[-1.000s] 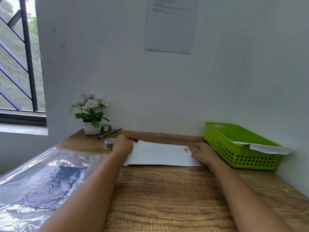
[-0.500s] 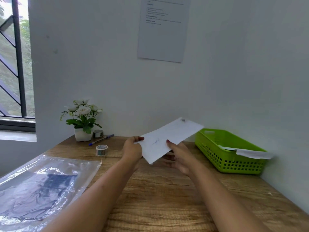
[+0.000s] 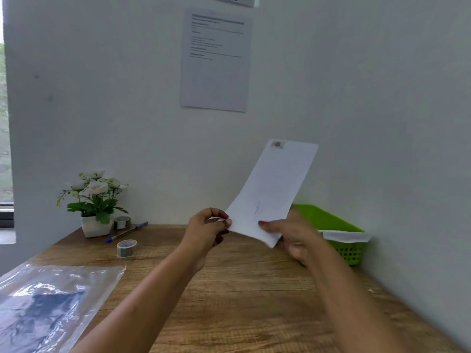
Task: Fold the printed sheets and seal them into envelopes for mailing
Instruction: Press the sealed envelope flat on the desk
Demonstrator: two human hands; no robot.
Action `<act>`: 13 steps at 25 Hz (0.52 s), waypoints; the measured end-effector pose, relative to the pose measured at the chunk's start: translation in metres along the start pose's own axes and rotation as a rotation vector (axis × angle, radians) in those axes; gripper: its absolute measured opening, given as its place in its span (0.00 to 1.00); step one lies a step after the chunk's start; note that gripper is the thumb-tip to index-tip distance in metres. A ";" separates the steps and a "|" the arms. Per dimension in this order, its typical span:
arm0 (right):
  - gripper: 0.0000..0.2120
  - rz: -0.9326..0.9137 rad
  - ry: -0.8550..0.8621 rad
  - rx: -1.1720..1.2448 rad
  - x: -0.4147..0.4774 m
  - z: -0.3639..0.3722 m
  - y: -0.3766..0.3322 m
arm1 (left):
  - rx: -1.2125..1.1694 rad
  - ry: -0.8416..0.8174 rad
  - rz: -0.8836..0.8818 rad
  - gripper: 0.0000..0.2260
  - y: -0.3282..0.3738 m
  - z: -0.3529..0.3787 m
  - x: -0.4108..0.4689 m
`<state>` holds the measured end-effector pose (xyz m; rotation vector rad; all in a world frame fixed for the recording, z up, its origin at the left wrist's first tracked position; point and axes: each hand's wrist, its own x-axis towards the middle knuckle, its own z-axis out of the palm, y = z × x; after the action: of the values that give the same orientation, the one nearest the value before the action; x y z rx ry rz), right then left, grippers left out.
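Envelope stands mid-frame, long axis leaning toward upper right; left hand pinches its lower-left corner, right hand grips the bottom edge, nearer the green basket.

White envelope, lime-green lattice-walled basket, brown wood-grain table, blue pen.

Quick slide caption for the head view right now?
Left hand and right hand hold a white paper envelope tilted above the wooden desk, green plastic basket at right.
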<state>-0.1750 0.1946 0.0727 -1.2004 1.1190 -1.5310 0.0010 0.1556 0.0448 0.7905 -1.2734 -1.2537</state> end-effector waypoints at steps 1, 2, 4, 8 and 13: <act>0.28 -0.027 0.068 -0.014 0.000 -0.012 -0.008 | -0.001 -0.054 -0.012 0.06 0.005 0.006 -0.001; 0.27 -0.038 0.130 -0.029 -0.001 -0.024 -0.016 | -0.001 -0.098 -0.021 0.06 0.009 0.015 -0.002; 0.26 -0.024 0.227 -0.066 0.000 -0.046 -0.025 | 0.023 -0.158 -0.034 0.05 0.015 0.038 -0.002; 0.17 0.032 0.336 -0.149 0.000 -0.087 -0.028 | 0.081 -0.274 -0.091 0.05 0.012 0.090 0.000; 0.03 0.193 0.435 -0.274 0.008 -0.130 -0.031 | 0.150 -0.351 -0.133 0.02 -0.004 0.131 -0.001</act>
<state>-0.3072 0.2114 0.0875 -0.9168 1.7257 -1.5623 -0.1261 0.1819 0.0658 0.7944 -1.6346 -1.4618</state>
